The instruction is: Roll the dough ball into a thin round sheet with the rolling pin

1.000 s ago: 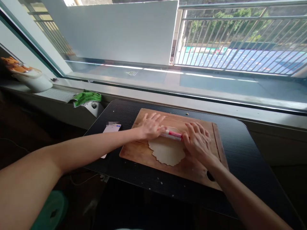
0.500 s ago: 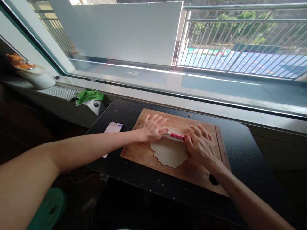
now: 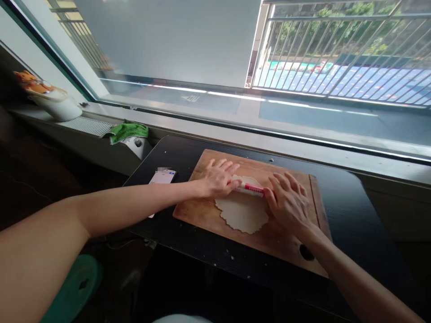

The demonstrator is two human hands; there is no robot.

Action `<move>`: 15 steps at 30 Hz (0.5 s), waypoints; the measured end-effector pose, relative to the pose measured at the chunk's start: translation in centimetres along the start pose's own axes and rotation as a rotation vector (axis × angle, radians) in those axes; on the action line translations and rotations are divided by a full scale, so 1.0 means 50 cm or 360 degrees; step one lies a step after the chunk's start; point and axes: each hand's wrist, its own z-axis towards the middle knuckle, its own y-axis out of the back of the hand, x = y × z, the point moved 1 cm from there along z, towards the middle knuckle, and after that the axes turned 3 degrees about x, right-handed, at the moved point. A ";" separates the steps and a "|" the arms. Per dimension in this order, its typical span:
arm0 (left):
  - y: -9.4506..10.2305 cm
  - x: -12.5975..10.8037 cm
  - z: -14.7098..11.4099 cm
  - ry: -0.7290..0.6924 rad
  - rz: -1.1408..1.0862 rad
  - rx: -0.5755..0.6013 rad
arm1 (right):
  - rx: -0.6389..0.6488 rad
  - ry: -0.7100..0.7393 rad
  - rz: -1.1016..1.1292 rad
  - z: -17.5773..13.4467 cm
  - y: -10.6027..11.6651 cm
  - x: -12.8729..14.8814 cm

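A thin, flat sheet of pale dough (image 3: 244,216) with a ragged edge lies on a wooden board (image 3: 195,214). Across its far part rests a slim white and red printed cylinder (image 3: 254,189). My left hand (image 3: 220,178) lies palm down over the cylinder's left end, fingers stretched forward and apart. Over the right end sits my right hand (image 3: 289,199), also palm down with fingers spread. Both hands press on the cylinder without wrapping round it, and they cover its two ends.
The board lies on a black table (image 3: 353,211) sprinkled with small crumbs. A phone (image 3: 163,176) is beside my left forearm. A green cloth (image 3: 129,131) and a white bucket (image 3: 60,107) stand along the window ledge. Below left is a green stool (image 3: 76,287).
The whole view has shifted slightly, so the table and board appear a little further right. Both hands stay on the cylinder, which lies at nearly the same place over the dough.
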 end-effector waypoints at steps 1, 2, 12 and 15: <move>0.006 0.002 0.012 0.0042 0.0002 -0.0013 | 0.0008 -0.0028 0.0007 0.016 -0.002 -0.004; 0.015 0.006 0.034 0.0105 0.0005 -0.0023 | 0.0044 -0.0084 0.0024 0.043 -0.004 -0.010; 0.006 0.011 0.019 0.0100 0.0041 0.0016 | 0.0252 -0.0146 -0.0002 0.021 0.013 0.006; 0.010 0.016 0.035 0.0080 0.0099 -0.0090 | 0.0210 -0.0174 -0.0037 0.035 0.012 0.005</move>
